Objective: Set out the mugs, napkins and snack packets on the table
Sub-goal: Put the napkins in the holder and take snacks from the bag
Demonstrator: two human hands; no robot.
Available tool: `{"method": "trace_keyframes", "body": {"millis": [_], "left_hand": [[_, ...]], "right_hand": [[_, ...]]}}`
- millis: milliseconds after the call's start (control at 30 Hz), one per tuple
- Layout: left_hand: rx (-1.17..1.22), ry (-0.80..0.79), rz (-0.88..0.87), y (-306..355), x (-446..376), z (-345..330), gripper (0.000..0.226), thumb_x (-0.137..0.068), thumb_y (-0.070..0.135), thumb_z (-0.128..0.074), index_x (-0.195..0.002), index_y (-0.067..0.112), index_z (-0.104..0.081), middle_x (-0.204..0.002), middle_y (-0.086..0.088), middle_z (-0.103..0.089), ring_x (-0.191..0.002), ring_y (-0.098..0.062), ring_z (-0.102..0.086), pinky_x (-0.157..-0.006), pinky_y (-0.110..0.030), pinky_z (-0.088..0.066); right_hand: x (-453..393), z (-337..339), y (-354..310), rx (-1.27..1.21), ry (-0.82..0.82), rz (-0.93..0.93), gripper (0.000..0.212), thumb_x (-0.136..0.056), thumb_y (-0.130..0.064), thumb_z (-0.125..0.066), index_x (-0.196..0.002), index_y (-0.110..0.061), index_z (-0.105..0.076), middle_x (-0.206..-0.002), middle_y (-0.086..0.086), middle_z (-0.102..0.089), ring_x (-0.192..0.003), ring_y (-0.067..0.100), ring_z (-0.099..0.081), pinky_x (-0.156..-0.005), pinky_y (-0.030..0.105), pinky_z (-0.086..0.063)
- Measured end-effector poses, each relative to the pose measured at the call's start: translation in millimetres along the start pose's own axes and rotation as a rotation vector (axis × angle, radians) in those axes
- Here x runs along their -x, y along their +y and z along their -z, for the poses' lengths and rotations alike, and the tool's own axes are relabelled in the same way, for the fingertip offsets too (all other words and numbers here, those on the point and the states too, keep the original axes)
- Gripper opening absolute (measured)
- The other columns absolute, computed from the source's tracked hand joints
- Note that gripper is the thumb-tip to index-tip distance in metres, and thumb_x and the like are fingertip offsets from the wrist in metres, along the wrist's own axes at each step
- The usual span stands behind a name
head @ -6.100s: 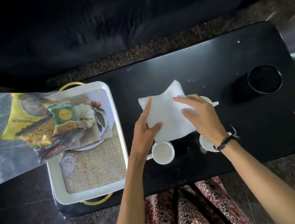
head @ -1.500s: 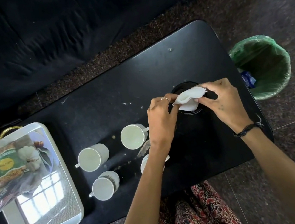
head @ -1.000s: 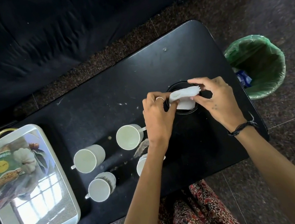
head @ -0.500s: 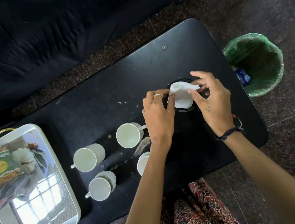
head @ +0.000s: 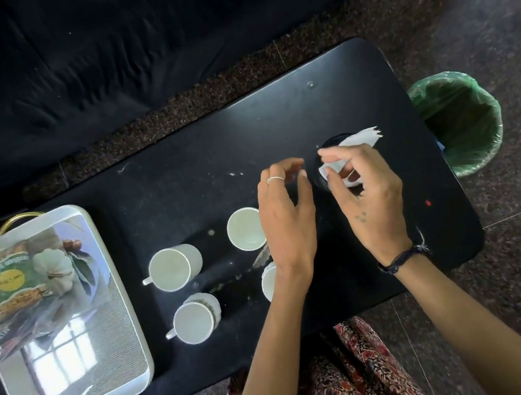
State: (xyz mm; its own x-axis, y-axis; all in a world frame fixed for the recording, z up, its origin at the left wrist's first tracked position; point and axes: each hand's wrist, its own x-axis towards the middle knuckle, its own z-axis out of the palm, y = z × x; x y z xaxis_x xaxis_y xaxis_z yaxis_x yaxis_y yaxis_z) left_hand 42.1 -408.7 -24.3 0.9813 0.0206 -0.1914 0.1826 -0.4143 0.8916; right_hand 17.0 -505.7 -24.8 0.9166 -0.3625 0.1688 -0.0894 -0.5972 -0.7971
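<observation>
A white napkin stands folded in a black round holder on the black table. My right hand pinches the napkin's lower part over the holder. My left hand hovers just left of the holder, fingers apart, holding nothing. Several white mugs stand on the table: one at the left, one nearer me, one by my left hand, and one partly hidden under my left wrist. Snack packets lie in a clear bag on the white tray.
The tray with gold handles sits at the table's left end. A bin with a green liner stands on the floor just past the table's right end. A dark sofa runs along the far side. My patterned skirt is at the near edge.
My left hand has let go of the napkin and drawn slightly left. The right hand keeps pressing the napkin into the holder, and its corner now sticks out to the right.
</observation>
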Motion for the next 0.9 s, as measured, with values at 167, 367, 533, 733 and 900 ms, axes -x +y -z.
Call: {"method": "trace_keyframes", "body": {"millis": [167, 367, 533, 733, 900], "left_hand": [[0.082, 0.005, 0.047, -11.5, 16.4, 42.2, 0.014, -0.093, 0.018, -0.053, -0.095, 0.031, -0.058, -0.093, 0.014, -0.061, -0.090, -0.002, -0.058, -0.077, -0.007, -0.041], [0.132, 0.144, 0.140, -50.6, 28.2, 131.7, 0.022, -0.092, 0.011, -0.053, -0.102, 0.029, -0.058, -0.097, 0.013, -0.064, -0.094, 0.000, -0.060, -0.078, -0.003, -0.041], [0.194, 0.294, 0.251, -99.9, 31.1, 221.1, 0.026, -0.092, 0.013, -0.056, -0.113, 0.028, -0.053, -0.108, 0.010, -0.061, -0.100, -0.001, -0.058, -0.084, -0.017, -0.047], [0.297, 0.438, 0.498, -164.5, 31.9, 308.3, 0.047, -0.090, 0.026, -0.061, -0.132, 0.025, -0.039, -0.134, 0.006, -0.045, -0.120, -0.009, -0.046, -0.093, -0.026, -0.043], [0.456, 0.554, 0.669, -194.0, 33.9, 342.9, 0.063, -0.089, 0.031, -0.063, -0.141, 0.026, -0.027, -0.146, 0.000, -0.036, -0.131, -0.016, -0.039, -0.105, -0.038, -0.037]], "right_hand": [[15.8, -37.7, -36.2, -0.068, -0.066, 0.000, 0.022, -0.088, -0.003, -0.059, -0.109, -0.010, -0.064, -0.101, -0.012, -0.058, -0.084, 0.000, -0.054, -0.081, 0.011, -0.046], [44.7, -110.2, -96.4, -0.147, -0.215, -0.009, 0.024, -0.089, -0.007, -0.058, -0.112, -0.015, -0.062, -0.103, -0.014, -0.059, -0.091, -0.002, -0.057, -0.085, 0.008, -0.043], [72.4, -189.4, -148.2, -0.189, -0.456, -0.085, 0.038, -0.089, -0.020, -0.059, -0.126, -0.027, -0.051, -0.118, -0.015, -0.056, -0.094, 0.000, -0.057, -0.082, 0.013, -0.047], [100.7, -287.2, -198.7, -0.205, -0.730, -0.064, 0.054, -0.089, -0.025, -0.059, -0.138, -0.028, -0.037, -0.135, -0.008, -0.046, -0.108, 0.002, -0.049, -0.089, 0.012, -0.042], [117.1, -338.8, -227.6, -0.211, -0.826, -0.018, 0.064, -0.087, -0.028, -0.062, -0.141, -0.031, -0.029, -0.143, -0.011, -0.036, -0.125, 0.005, -0.043, -0.093, 0.017, -0.043]]}}
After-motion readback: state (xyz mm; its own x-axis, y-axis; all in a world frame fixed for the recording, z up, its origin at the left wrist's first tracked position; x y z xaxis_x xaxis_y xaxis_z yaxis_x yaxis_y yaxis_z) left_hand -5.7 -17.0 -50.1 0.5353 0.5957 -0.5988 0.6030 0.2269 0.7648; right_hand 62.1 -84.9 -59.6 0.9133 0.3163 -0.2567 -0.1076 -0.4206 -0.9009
